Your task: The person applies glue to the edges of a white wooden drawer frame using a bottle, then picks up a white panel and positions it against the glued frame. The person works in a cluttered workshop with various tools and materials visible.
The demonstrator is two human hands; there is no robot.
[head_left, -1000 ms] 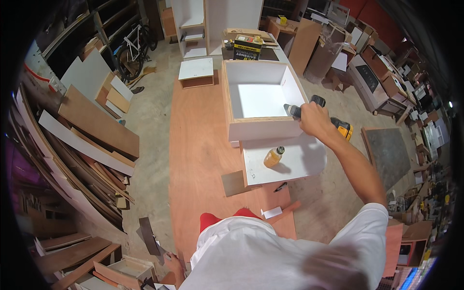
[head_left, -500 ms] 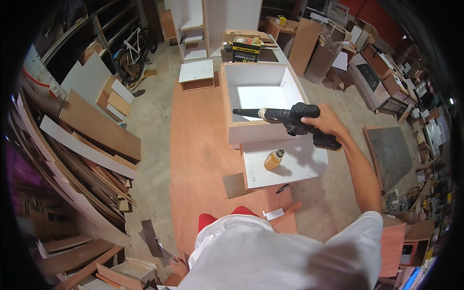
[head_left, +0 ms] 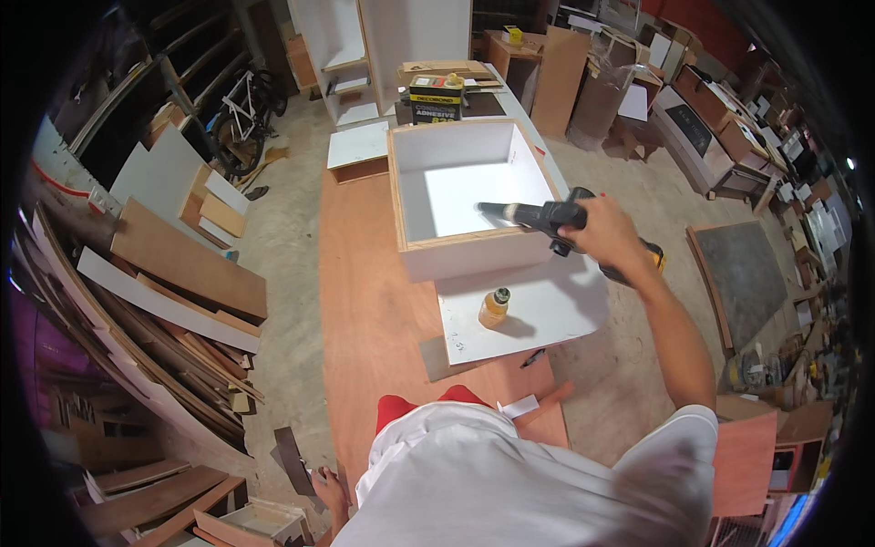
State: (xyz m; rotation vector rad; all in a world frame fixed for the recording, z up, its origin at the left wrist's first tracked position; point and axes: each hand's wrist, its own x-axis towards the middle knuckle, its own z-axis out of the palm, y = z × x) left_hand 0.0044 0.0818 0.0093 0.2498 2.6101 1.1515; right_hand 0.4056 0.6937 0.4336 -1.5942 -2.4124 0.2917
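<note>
My right hand is wrapped round the handle of a black cordless blower, whose yellow-marked battery shows below the wrist. The blower's nozzle reaches over the near wall of a white open-topped box with bare wooden edges, pointing left into it. Beneath the box lies a white panel, where a small bottle of amber liquid with a dark top stands upright. Low at my left side, my left hand hangs with its fingers loosely apart, near a dark brown strip.
A reddish plywood sheet runs under the work. Behind the box stand a black and yellow adhesive tin and a low white-topped box. A pen lies near my knees. Stacked boards lean along the left.
My right hand has swung the blower, its nozzle now over the inside of the box. My left hand has risen slightly. The whole view has shifted a little.
</note>
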